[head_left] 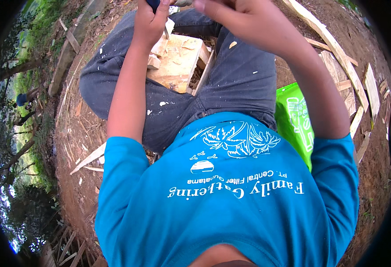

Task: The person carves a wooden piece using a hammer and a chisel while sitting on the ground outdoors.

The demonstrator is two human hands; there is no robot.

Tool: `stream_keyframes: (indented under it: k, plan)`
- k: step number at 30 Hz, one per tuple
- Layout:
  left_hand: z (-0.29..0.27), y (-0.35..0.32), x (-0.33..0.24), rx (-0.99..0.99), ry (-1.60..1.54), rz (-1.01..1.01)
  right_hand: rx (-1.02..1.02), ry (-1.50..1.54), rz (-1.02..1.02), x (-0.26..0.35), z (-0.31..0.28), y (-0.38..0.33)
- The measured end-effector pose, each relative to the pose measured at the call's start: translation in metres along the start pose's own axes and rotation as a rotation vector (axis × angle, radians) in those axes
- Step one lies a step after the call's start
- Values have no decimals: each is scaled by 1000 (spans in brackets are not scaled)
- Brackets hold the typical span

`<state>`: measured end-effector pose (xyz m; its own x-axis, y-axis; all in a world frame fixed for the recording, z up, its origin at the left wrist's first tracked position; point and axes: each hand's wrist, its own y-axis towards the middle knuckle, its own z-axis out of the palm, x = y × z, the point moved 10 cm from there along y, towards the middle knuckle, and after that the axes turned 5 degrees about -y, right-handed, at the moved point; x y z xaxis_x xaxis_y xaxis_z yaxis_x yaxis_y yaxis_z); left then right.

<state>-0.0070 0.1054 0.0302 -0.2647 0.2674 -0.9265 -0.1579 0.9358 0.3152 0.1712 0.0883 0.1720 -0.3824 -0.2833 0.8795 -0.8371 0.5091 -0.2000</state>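
At the top edge of the head view, my left hand [151, 20] is closed round a dark blue object [153, 3], whose kind I cannot tell because the frame cuts it off. My right hand [244, 20] is close beside it, its thumb pointing at a small greyish thing [183, 2] between the hands. The right fingers are curled, partly out of frame and slightly blurred; what they grip does not show. Below the hands, between my legs, sits a pale wooden block [175, 66] with shavings on it. Smaller wood pieces [154, 61] lie at its left side.
A bright green printed bag [293, 120] rests against my right side. Long wooden strips and slabs [337, 44] lie on the brown soil to the right. At the left are a pale split offcut [89, 159], a long beam [64, 66] and green plants [40, 26].
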Motion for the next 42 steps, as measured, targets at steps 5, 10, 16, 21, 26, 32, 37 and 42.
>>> stream_keyframes:
  k: [5, 10, 16, 21, 26, 32, 37, 42]
  plan:
    - [9, 3, 6, 79, 58, -8, -418, 67, -307, -18, -8, 16]
    - [3, -1, 3, 14, 52, 56, -256, 38, -128, -1, -5, 10]
    - [-2, 7, 10, 25, -181, -40, -461, -17, -122, -29, -24, 4]
    - [-36, -3, 45, -220, -636, -233, -476, 313, -127, -31, -31, -22]
    - [-29, -3, 24, -136, -513, -165, -490, 369, -4, -48, -21, -29]
    - [-12, -7, 16, -6, -203, -67, -445, 368, -66, -51, -15, -31]
    - [0, -10, -25, 101, 272, 209, -471, 339, -214, -7, -23, -42]
    - [-2, -10, -23, 58, 103, 111, -424, -22, -133, -26, -12, -9]
